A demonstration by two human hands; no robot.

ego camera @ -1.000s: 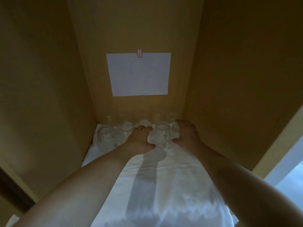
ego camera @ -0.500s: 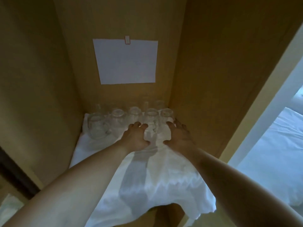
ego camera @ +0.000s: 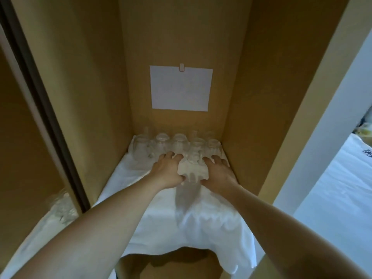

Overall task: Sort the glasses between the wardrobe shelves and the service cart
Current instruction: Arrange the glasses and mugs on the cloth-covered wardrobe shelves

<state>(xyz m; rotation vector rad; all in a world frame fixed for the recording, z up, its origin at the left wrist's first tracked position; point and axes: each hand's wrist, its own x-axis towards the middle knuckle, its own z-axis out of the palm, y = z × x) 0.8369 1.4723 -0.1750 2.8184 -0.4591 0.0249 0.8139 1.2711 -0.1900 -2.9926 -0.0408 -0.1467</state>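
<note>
Head view: the left hand (ego camera: 168, 171) and right hand (ego camera: 218, 172) rest with fingers spread, gripping nothing, on the white cloth (ego camera: 181, 214) flanking a clear glass mug (ego camera: 194, 157) before the row of upturned clear glasses (ego camera: 173, 147). Tugging that cloth could topple them.

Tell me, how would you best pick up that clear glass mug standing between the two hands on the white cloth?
Probably by its body, from the open front of the shelf. The clear glass mug stands mouth-down on the white cloth, nearest of the row, with the left hand and right hand flanking it. Its small handle seems to face forward, but blur makes that uncertain, so clasping the sides looks safer.
</note>
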